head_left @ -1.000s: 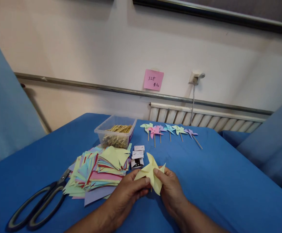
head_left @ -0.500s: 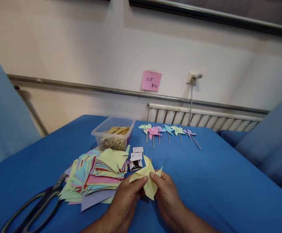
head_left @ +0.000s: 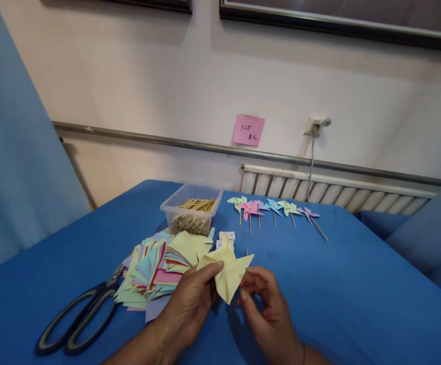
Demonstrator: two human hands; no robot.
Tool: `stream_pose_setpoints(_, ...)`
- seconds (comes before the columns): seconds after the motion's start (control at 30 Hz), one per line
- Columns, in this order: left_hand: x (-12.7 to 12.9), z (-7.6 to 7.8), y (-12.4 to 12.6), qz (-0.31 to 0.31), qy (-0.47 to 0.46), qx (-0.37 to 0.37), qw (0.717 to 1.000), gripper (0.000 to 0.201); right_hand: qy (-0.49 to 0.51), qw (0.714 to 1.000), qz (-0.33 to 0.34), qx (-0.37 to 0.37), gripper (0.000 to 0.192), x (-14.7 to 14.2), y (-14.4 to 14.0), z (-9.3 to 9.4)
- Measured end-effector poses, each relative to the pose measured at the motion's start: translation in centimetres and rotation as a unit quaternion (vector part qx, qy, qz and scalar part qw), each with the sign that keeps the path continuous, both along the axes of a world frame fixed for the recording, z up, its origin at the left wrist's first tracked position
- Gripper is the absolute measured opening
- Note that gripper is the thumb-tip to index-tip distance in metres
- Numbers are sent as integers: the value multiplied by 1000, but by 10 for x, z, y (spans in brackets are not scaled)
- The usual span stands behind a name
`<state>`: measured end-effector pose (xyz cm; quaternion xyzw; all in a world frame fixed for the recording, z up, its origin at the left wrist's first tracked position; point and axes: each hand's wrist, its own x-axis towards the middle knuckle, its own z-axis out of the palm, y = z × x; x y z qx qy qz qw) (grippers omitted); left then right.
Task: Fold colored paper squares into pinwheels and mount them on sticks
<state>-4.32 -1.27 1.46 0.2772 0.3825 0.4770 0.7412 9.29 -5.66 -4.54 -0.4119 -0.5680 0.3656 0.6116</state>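
On the smooth blue surface (head_left: 357,284), my left hand (head_left: 190,304) pinches a folded yellow paper pinwheel (head_left: 226,271); my right hand (head_left: 268,309) curls loosely beside it.

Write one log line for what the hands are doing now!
left hand: pinches yellow pinwheel | right hand: beside it, fingers curled | nearby: paper stack, scissors

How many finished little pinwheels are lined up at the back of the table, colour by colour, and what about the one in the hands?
Row on the blue table:
Green pinwheels: 2
Pink pinwheel: 1
Blue pinwheel: 1
Purple pinwheels: 2, one half hidden behind the pink
Yellow pinwheel, pinched by the left hand, right hand beside it: 1
Total: 7
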Motion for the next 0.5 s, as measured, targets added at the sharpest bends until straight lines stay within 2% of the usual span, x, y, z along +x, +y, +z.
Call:
stream_pose_setpoints(0.07, 0, 0, -2, -8, 0, 6, 1000, 26, -42, 999, 15, 13, 32, 1, -2, 0)
stream_pose_setpoints(0.13, 1, 1, -4, -15, 4, 12, 1000, 24, -60, 998, 27, 5, 26, 2, -2, 2)
stream_pose_setpoints(0.27, 4, -2, -6, -33, 20, 22, 999, 21, -25, 999, 28, -39, 6, 4, 1, 8)
stream_pose_setpoints(0.37, 6, -6, -7, -43, 36, 27, 998, 21, 17, 997, 13, -68, 13, 5, 6, 8)
stream_pose_setpoints(0.5, 9, -11, -7, -63, 57, 34, 996, 24, 35, 997, 1, -72, 16, 6, 12, 6)
